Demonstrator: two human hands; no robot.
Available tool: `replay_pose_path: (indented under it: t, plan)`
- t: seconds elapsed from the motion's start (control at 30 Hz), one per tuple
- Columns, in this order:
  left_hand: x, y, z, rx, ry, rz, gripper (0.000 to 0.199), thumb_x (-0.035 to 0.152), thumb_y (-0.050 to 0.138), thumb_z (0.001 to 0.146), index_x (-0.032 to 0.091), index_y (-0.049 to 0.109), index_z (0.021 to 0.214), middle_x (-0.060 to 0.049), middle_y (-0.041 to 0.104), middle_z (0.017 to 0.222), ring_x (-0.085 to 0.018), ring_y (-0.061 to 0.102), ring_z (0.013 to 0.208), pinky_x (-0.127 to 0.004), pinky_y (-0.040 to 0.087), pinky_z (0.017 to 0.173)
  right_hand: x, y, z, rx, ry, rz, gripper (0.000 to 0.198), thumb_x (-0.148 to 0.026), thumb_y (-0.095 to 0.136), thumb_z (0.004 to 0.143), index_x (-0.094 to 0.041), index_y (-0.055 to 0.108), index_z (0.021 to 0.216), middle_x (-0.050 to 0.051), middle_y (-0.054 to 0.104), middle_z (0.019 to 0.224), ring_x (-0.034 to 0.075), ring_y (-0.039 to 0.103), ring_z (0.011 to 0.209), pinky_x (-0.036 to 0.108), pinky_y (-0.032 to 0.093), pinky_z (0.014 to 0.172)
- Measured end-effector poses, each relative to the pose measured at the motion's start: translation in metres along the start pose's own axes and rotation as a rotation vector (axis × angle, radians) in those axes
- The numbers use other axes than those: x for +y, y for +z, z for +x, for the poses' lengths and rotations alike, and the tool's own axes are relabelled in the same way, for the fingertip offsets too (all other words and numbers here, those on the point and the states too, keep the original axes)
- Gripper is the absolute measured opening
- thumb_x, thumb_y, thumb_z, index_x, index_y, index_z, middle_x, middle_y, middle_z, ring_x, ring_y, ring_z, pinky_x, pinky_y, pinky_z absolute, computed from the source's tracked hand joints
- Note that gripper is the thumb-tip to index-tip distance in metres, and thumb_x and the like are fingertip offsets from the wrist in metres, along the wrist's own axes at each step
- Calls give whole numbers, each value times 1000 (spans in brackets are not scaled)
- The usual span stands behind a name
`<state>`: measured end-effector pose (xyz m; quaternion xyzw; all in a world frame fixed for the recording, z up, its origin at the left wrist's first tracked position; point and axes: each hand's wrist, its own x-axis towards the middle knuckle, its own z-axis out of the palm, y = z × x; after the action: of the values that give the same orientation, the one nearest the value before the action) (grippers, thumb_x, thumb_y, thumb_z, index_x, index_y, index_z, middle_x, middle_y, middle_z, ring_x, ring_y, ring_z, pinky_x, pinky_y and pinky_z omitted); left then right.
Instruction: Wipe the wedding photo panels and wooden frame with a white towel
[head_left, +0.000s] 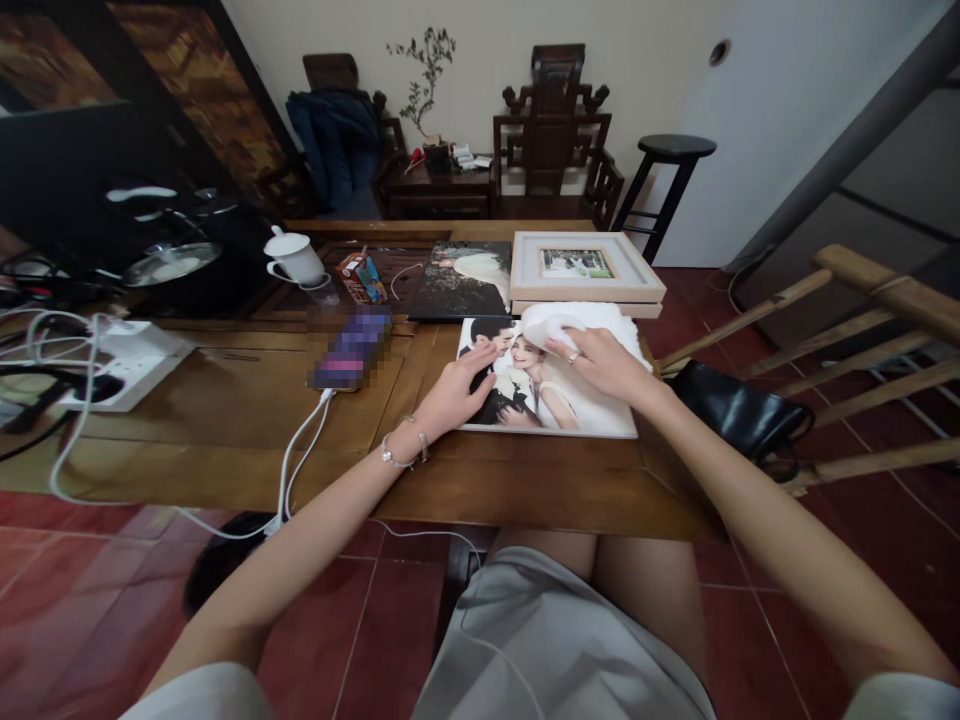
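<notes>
A wedding photo panel [559, 410] lies flat near the table's front edge; two people are pictured on it. My left hand [457, 388] rests on its left side with fingers stretched out, holding nothing. Over the upper right of the panel, my right hand [600, 362] is closed on a crumpled white cloth [551, 326], pressing it against the picture. More white, ragged-edged material shows behind that hand; whether it is the same cloth I cannot tell. Just behind the panel are a darker photo panel [457, 285] and a pale framed photo [630, 262] lying on another frame.
On the left are a charging phone [349, 348], a juice box [363, 277], a lidded white cup [294, 256] and a power strip [142, 370] with trailing cables. A black bag [739, 410] sits on the wooden chair [885, 290] at the right.
</notes>
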<state>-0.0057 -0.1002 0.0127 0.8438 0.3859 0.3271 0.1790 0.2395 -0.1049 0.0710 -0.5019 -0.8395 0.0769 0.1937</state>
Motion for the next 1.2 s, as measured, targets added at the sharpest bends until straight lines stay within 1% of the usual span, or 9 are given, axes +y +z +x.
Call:
replay_pose_path:
  t: [0.1, 0.2, 0.3, 0.47, 0.6, 0.73, 0.93, 1.07, 1.2]
  plan:
    - [1, -1, 0, -2, 1, 10, 41, 28, 46, 93, 13, 58, 129, -13, 52, 140, -26, 41, 136, -49, 32, 115, 21, 2, -16, -17, -25, -135, 38, -35, 35, 99, -13, 65, 105, 17, 66, 119, 34, 58, 112, 49, 43, 94]
    - [0, -1, -1, -1, 0, 14, 42, 29, 47, 93, 12, 58, 130, -13, 52, 140, -26, 41, 136, -48, 32, 115, 25, 7, -36, -17, -70, -207, 36, -34, 40, 97, -11, 67, 101, 21, 59, 129, 36, 44, 131, 59, 34, 105]
    - [0, 0, -1, 1, -3, 1, 41, 30, 47, 93, 15, 58, 130, -11, 53, 139, -26, 40, 136, -50, 31, 115, 10, 10, -62, -13, -143, -223, 28, -28, 46, 94, -14, 70, 93, 20, 55, 136, 35, 39, 135, 63, 31, 107]
    - [0, 1, 0, -2, 0, 9, 41, 30, 46, 93, 16, 58, 129, -11, 53, 139, -26, 42, 135, -51, 31, 114, -31, 9, -109, -31, -270, -221, 18, -24, 55, 89, -19, 72, 84, 14, 53, 139, 35, 37, 137, 65, 32, 107]
    - [-1, 2, 0, 18, 6, 32, 40, 30, 47, 93, 15, 60, 127, -12, 55, 137, -25, 44, 134, -48, 34, 113, -49, 11, -128, -42, -306, -212, 13, -24, 61, 86, -21, 73, 82, 12, 51, 142, 36, 36, 137, 65, 33, 107]
    - [-2, 2, 0, 15, 2, 35, 40, 31, 47, 93, 12, 60, 126, -14, 55, 137, -26, 45, 133, -48, 34, 113, -41, 14, -113, -29, -260, -211, 15, -24, 59, 88, -18, 73, 87, 14, 52, 140, 36, 38, 136, 65, 33, 106]
    - [-1, -1, 0, -1, 13, 40, 40, 32, 46, 94, 14, 59, 127, -12, 54, 138, -26, 42, 135, -48, 32, 114, -1, 13, -57, -15, -141, -239, 30, -33, 49, 95, -13, 71, 99, 22, 56, 134, 35, 42, 133, 60, 35, 106]
    - [0, -1, 0, -10, 3, 54, 41, 30, 46, 94, 12, 59, 128, -14, 54, 138, -26, 42, 135, -47, 32, 115, 19, 9, -30, -37, -129, -270, 43, -41, 40, 98, -10, 68, 108, 25, 54, 134, 34, 43, 133, 54, 36, 105]
    - [1, -1, 0, -9, -1, 52, 41, 31, 46, 94, 10, 59, 127, -15, 53, 139, -25, 42, 135, -46, 32, 115, 26, 9, -18, -32, -119, -277, 47, -44, 37, 98, -10, 67, 112, 25, 56, 132, 33, 42, 133, 53, 35, 105]
